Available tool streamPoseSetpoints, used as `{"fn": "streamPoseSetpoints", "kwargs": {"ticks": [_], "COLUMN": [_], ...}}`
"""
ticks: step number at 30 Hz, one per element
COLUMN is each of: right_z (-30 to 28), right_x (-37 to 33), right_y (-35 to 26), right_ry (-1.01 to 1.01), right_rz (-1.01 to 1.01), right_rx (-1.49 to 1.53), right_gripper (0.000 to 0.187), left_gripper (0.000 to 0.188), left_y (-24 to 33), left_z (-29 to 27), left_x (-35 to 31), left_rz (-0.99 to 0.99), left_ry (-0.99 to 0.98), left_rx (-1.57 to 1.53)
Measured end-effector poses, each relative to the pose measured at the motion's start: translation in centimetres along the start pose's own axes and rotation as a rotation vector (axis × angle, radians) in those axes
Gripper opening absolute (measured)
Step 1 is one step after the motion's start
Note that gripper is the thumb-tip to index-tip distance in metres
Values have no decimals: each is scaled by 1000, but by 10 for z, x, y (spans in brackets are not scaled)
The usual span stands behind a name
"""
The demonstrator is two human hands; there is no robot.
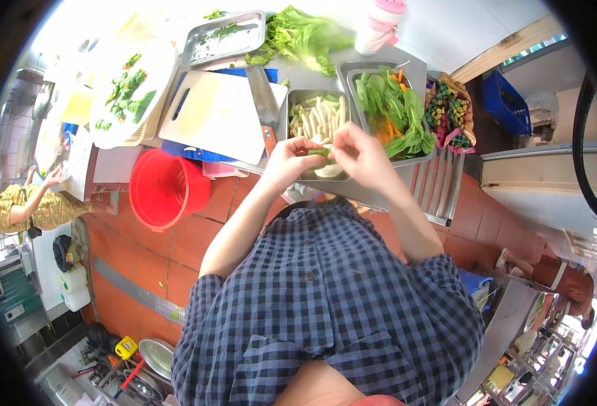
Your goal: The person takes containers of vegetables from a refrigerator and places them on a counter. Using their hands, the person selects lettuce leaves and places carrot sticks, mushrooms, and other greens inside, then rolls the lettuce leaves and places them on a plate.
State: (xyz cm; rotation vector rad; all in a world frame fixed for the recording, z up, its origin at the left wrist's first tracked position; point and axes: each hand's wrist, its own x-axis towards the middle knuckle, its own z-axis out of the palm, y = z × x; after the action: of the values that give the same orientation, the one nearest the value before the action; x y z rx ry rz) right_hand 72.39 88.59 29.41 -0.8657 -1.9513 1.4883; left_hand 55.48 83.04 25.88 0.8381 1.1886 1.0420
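My left hand [289, 164] pinches a small green vegetable piece [321, 153], with thumb and forefinger closed on it. The fingers of my right hand [364, 160] are also drawn together, at the right edge of the same piece. Both hands are over the near part of a metal tray [287, 115] that holds pale, peeled vegetable strips [317, 116]. A whitish round piece [328, 172] shows just below my fingers. My fingers partly hide the piece and the tray's contents.
To the left lie a white cutting board [221, 115] and a cleaver [263, 98]. A second tray [417, 160] of leafy greens and orange strips stands right. Lettuce [298, 34], a shallow tray [224, 40] and a pink-lidded cup [379, 27] are behind. A red bucket [156, 193] stands below left.
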Motion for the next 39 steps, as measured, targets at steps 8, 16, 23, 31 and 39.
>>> {"fn": "streamPoseSetpoints", "kwargs": {"ticks": [8,16,23,31,39], "right_z": [23,18,13,18,10], "right_x": [-26,-13,24,65,51], "right_y": [23,40,26,31,37], "right_ry": [263,127,56,47,5], "right_rz": [71,-2,-482,-357,-212], "right_rx": [292,434,-214,-243,-271], "right_gripper": [29,33,48,10,6], "left_gripper": [19,13,19,48,33], "left_y": [-10,-6,-26,22,89], "left_z": [17,-8,-35,-122,-353], "left_x": [3,-4,-15,-41,-7], "left_rz": [69,-98,-111,303,259], "left_ry": [94,-220,-402,142,632], "left_rx": [-502,-816,-885,-722,214]}}
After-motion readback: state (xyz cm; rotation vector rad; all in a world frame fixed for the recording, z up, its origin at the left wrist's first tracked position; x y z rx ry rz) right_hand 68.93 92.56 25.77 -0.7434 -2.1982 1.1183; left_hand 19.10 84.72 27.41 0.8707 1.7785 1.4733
